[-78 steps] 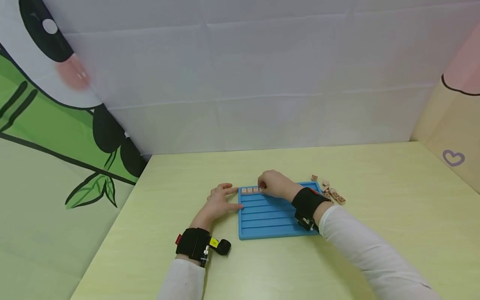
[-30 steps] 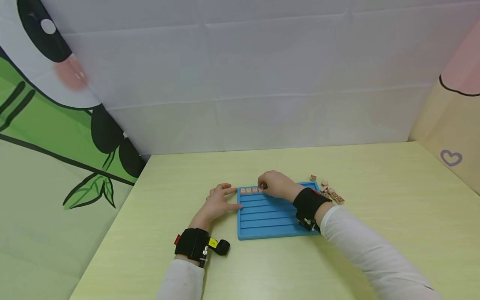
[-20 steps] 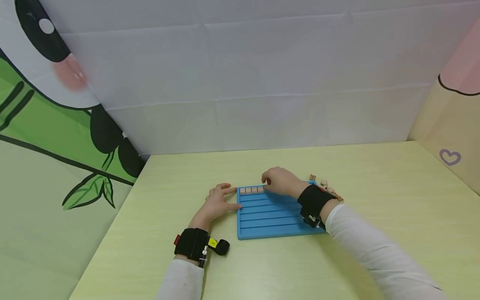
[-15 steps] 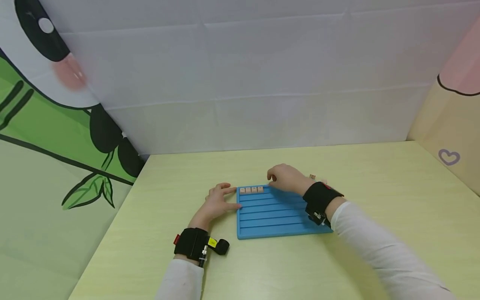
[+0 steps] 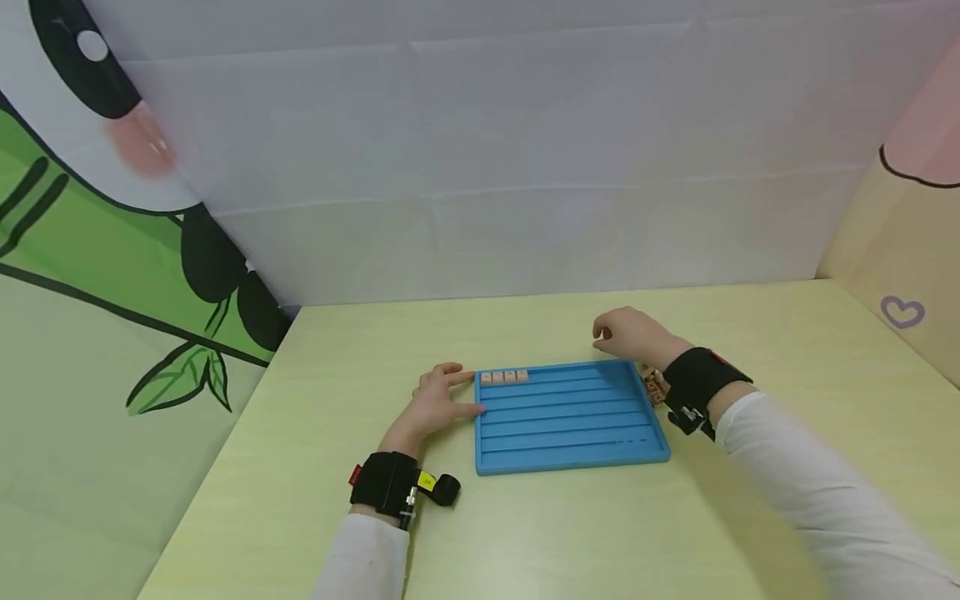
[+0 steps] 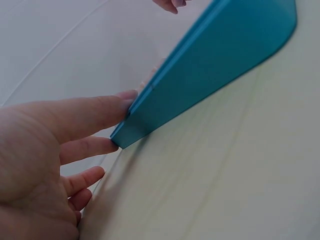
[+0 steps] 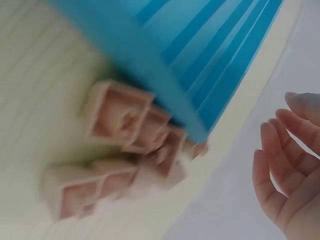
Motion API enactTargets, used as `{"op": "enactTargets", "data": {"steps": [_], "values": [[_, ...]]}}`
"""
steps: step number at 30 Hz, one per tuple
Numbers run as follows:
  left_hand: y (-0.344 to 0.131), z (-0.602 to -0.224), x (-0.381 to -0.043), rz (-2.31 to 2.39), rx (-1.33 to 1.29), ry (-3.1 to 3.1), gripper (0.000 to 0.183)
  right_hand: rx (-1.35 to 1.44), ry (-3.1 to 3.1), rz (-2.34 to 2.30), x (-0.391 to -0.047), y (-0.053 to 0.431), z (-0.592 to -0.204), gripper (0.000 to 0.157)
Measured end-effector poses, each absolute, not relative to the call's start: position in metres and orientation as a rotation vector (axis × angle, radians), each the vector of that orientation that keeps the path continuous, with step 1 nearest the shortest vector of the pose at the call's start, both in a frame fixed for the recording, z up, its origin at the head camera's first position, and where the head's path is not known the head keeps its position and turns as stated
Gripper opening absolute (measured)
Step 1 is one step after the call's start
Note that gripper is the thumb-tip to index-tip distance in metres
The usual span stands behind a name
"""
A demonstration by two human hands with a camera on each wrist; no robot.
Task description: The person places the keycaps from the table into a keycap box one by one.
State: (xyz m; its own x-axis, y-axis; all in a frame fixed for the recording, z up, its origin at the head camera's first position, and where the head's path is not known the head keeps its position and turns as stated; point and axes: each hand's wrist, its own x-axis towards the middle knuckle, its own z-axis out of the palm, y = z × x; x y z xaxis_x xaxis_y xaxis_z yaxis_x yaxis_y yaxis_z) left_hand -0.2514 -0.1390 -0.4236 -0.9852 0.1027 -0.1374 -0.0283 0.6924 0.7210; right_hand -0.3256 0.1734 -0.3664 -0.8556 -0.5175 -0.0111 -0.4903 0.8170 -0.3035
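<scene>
A blue slatted tray point(image 5: 558, 433) lies on the table, with several small wooden tiles point(image 5: 509, 377) in a row at the left of its top slot. My left hand point(image 5: 431, 411) rests beside its left side, thumb and index finger straight and touching the edge. In the left wrist view, the thumb point(image 6: 90, 112) overlaps the tray's rim at a corner. Over the tray's far right corner is my right hand point(image 5: 637, 335), its fingers loosely bent. The right wrist view shows this hand point(image 7: 292, 160) holding nothing. Loose wooden tiles point(image 7: 120, 112) with carved faces cluster against the tray's right side.
The pale yellow table point(image 5: 360, 375) extends around the tray on all sides. A white cloth backdrop point(image 5: 480, 167) rises behind the table's far edge, and a printed panel point(image 5: 900, 275) stands at the right. My right forearm partly covers the loose tiles in the head view.
My right hand has left the end of the tile row and moved right, to the tray's far corner. One more tile shows fully in the row. The left hand stays put.
</scene>
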Motion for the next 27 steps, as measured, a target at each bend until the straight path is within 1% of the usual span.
{"op": "enactTargets", "data": {"steps": [7, 17, 23, 27], "values": [[-0.138, -0.426, -0.255, 1.186, 0.048, 2.727, 0.070, -0.703, 2.905, -0.478, -0.326, 0.206, -0.371, 0.020], [-0.137, -0.426, -0.257, 1.173, 0.038, 2.737, 0.070, -0.713, 2.843, -0.463, -0.321, 0.240, -0.374, 0.016], [-0.136, -0.425, -0.258, 1.171, 0.028, 2.736, 0.070, -0.634, 2.778, -0.471, -0.316, 0.251, -0.375, 0.018], [-0.136, -0.425, -0.257, 1.175, 0.032, 2.738, 0.070, -0.571, 2.710, -0.487, -0.313, 0.257, -0.376, 0.024]]}}
